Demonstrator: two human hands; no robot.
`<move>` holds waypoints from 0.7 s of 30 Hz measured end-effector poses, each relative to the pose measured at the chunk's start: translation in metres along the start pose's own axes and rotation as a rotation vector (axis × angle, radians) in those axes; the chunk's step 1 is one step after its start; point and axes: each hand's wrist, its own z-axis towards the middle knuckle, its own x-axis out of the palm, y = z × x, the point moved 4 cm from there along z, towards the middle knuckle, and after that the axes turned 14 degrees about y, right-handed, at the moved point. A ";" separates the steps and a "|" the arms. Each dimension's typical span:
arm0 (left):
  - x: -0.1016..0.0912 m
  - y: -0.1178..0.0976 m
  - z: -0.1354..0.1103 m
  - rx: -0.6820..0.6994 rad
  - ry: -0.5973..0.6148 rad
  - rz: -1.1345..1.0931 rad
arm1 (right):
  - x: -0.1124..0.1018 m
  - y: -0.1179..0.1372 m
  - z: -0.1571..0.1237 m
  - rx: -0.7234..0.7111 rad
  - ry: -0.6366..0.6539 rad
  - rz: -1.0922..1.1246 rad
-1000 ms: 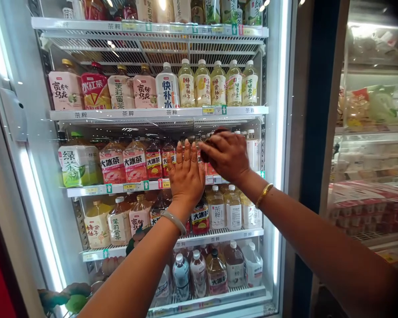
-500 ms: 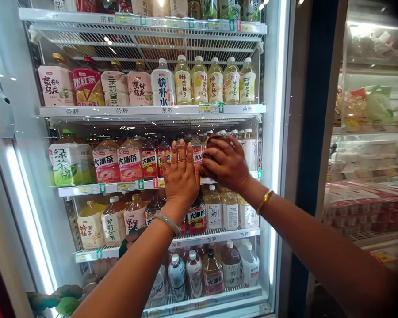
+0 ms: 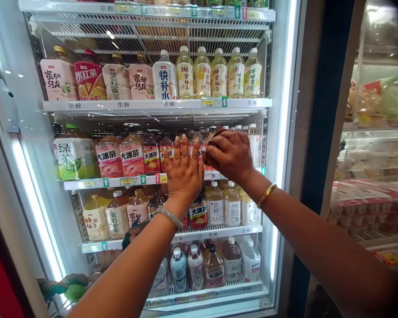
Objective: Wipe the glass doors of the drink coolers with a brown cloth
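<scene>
My left hand (image 3: 185, 172) lies flat against the glass door (image 3: 172, 123) of a lit drinks cooler, fingers spread and pointing up, with a pale bangle on its wrist. Just to its right, my right hand (image 3: 234, 154) presses a dark brown cloth (image 3: 208, 160) on the same glass. Its fingers are bent over the cloth and hide much of it. A gold bracelet (image 3: 267, 195) circles the right wrist. Behind the glass, bottles of iced tea (image 3: 132, 155) stand in a row, partly covered by both hands.
White shelves (image 3: 159, 104) inside hold rows of bottled drinks, such as yellow-labelled bottles (image 3: 202, 75) and a large green tea bottle (image 3: 75, 154). A dark blue post (image 3: 328, 110) divides this cooler from another one with packaged goods (image 3: 361, 198). Reflections show at lower left.
The view has shifted slightly, so the shelves sit a little differently. My right hand has moved slightly right and up in view with the cloth; the left stays flat on the glass.
</scene>
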 end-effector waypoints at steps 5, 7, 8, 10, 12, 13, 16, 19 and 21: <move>0.002 0.001 -0.001 0.014 0.014 0.001 | -0.003 -0.026 -0.010 0.249 0.028 0.015; 0.004 -0.001 -0.002 0.011 0.015 0.004 | -0.005 -0.013 -0.026 0.311 0.055 0.032; 0.006 -0.003 -0.003 0.017 0.018 0.002 | -0.005 -0.003 -0.033 0.306 0.059 0.044; 0.010 -0.006 -0.004 0.029 0.021 -0.004 | -0.004 0.016 -0.037 0.218 0.048 0.068; 0.014 -0.008 -0.006 0.032 0.013 0.002 | -0.002 0.024 -0.031 0.065 0.046 0.080; 0.015 -0.008 -0.008 0.031 0.004 0.008 | 0.000 0.022 -0.026 0.005 0.060 0.078; 0.016 -0.008 -0.010 0.044 0.000 0.018 | 0.001 -0.001 -0.019 -0.003 0.122 0.058; 0.016 -0.010 -0.010 0.048 0.005 -0.002 | -0.005 -0.015 -0.032 0.141 0.097 0.051; 0.018 -0.014 -0.011 0.015 -0.006 -0.015 | -0.009 -0.006 -0.047 0.201 0.058 0.057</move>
